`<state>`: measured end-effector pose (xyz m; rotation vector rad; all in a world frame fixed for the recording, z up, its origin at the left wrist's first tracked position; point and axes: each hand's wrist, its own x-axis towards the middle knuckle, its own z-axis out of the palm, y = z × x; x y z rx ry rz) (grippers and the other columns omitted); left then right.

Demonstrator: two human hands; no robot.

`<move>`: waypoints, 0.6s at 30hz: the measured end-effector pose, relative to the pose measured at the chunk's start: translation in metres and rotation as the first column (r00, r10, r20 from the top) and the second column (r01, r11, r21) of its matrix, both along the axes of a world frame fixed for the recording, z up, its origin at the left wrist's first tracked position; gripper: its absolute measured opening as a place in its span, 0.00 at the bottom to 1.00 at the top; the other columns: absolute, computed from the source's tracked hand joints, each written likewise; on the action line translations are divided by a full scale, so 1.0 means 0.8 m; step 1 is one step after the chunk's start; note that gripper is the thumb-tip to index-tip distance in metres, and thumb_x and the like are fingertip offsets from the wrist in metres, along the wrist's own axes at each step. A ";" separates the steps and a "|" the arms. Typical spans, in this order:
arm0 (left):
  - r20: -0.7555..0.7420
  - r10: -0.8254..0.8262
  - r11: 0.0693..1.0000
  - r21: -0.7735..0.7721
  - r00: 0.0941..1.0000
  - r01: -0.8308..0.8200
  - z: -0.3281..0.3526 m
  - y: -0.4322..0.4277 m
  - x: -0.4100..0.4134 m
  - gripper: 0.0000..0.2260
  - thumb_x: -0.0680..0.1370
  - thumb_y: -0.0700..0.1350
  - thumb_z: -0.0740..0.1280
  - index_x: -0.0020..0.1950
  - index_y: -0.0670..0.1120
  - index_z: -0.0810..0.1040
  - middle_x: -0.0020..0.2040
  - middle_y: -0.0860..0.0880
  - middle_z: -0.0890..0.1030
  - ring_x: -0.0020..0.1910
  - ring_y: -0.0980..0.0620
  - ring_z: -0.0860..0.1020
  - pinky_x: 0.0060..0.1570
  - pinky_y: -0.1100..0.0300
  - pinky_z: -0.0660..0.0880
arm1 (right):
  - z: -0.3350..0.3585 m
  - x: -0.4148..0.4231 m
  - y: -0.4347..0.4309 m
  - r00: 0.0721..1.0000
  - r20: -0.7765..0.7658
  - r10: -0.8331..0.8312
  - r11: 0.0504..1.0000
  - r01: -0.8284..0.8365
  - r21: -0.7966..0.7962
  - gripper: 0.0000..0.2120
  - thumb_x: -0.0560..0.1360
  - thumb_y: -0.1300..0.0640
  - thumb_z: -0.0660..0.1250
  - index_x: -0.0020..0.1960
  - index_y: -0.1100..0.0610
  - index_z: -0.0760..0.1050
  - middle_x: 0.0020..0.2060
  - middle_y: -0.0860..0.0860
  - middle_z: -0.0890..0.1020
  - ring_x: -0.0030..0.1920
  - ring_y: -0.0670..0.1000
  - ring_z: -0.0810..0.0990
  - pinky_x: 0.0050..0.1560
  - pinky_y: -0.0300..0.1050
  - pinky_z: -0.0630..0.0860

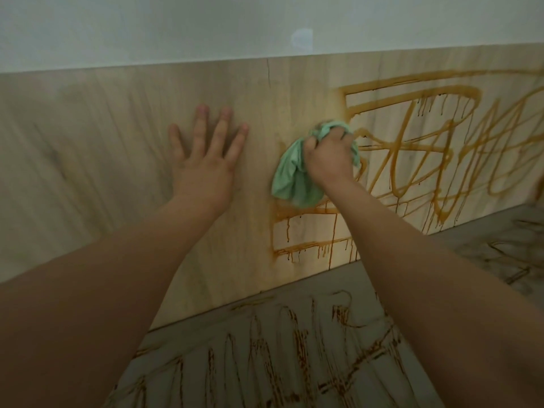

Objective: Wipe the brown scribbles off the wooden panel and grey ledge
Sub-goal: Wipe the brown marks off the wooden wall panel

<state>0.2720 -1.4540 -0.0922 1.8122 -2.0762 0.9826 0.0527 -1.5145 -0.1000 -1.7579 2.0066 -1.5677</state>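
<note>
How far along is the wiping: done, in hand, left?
Done: the left part of the wooden panel, under the flat left hand, looks free of marks. In hand: the right hand grips the green cloth at the left edge of the brown scribbles. Left: the dripping lines right of and below the cloth, plus those on the grey ledge.

Panel (88, 172) upright behind the ledge (338, 281), wall (176, 30) above the panel, left hand (203, 169) flat on the panel left of the cloth (291, 178), right hand (329, 154) holding the cloth on the panel at the left edge of the scribbles (441, 160), more scribbles on the ledge in front
</note>
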 end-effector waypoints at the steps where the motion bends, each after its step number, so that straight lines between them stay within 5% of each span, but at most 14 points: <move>1: 0.000 -0.001 1.000 -0.001 1.000 0.001 0.000 0.001 -0.001 0.44 0.82 0.53 0.63 0.82 0.55 0.30 0.81 0.47 0.28 0.80 0.37 0.29 0.76 0.28 0.39 | 0.014 -0.003 -0.003 1.000 0.002 0.010 0.999 -0.010 -0.054 0.22 0.84 0.50 0.59 0.70 0.65 0.64 0.67 0.63 0.70 0.59 0.60 0.75 0.53 0.49 0.70; 6: -0.032 -0.026 0.999 -0.032 0.999 0.025 -0.002 0.004 0.004 0.44 0.82 0.51 0.65 0.83 0.57 0.33 0.83 0.49 0.31 0.81 0.39 0.31 0.77 0.30 0.39 | 0.017 0.014 0.000 0.993 0.071 0.093 0.982 -0.080 -0.173 0.21 0.85 0.49 0.61 0.69 0.62 0.65 0.63 0.61 0.73 0.55 0.59 0.78 0.49 0.46 0.71; 11: -0.052 -0.052 0.997 -0.067 0.997 0.049 -0.012 0.001 0.002 0.39 0.83 0.48 0.61 0.83 0.58 0.35 0.83 0.49 0.34 0.81 0.39 0.32 0.77 0.31 0.38 | -0.149 0.072 0.035 0.979 -0.002 0.202 0.964 -0.198 0.179 0.27 0.84 0.42 0.58 0.70 0.64 0.64 0.64 0.64 0.71 0.62 0.63 0.74 0.56 0.56 0.72; 14: -0.048 -0.071 0.994 -0.085 0.996 0.067 -0.017 -0.004 0.006 0.40 0.82 0.48 0.62 0.83 0.58 0.35 0.84 0.50 0.34 0.81 0.39 0.32 0.76 0.31 0.35 | -0.181 0.061 0.030 0.948 -0.195 0.253 0.934 -0.187 0.303 0.27 0.84 0.39 0.54 0.70 0.61 0.64 0.62 0.64 0.71 0.57 0.64 0.77 0.46 0.51 0.71; 18: -0.053 -0.020 0.998 -0.053 0.998 0.018 -0.015 -0.002 -0.001 0.40 0.82 0.48 0.61 0.83 0.58 0.35 0.83 0.50 0.33 0.81 0.39 0.32 0.76 0.31 0.35 | -0.077 0.050 0.012 0.977 -0.110 0.184 0.982 -0.186 -0.008 0.20 0.85 0.44 0.60 0.65 0.60 0.65 0.57 0.63 0.75 0.47 0.61 0.78 0.44 0.47 0.69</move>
